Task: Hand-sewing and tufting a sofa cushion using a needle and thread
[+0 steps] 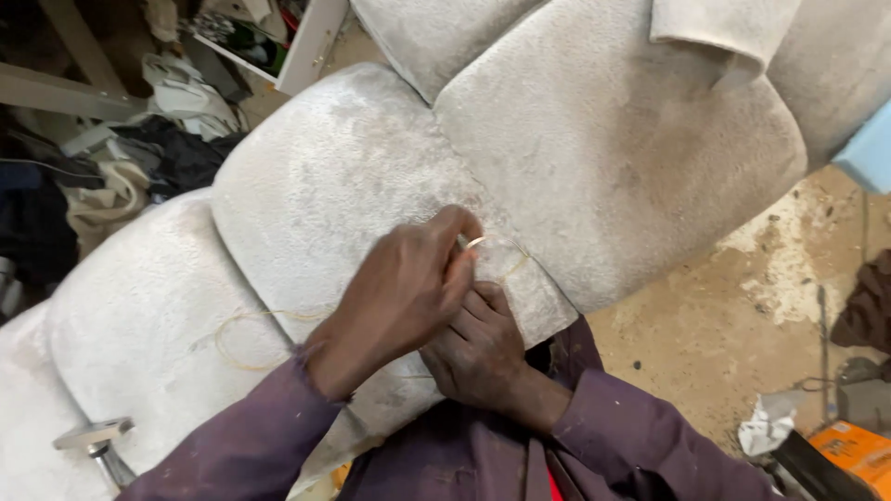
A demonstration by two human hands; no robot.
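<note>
A pale grey padded sofa cushion (pixel 334 176) fills the middle of the view, next to a second cushion (pixel 622 148) with a seam between them. My left hand (pixel 404 292) pinches a small curved needle (pixel 471 243) at the seam edge. A thin yellowish thread (pixel 246 320) runs from it in a loop across the fabric. My right hand (pixel 478 348) lies under the left one and presses the cushion's lower edge. Both sleeves are dark purple.
A metal hammer (pixel 97 441) lies on the fabric at the lower left. Piled cloth and clutter (pixel 139 139) sit at the upper left. Dusty bare floor (pixel 742 315) shows at the right, with crumpled paper (pixel 766 422) and an orange box (pixel 858 445).
</note>
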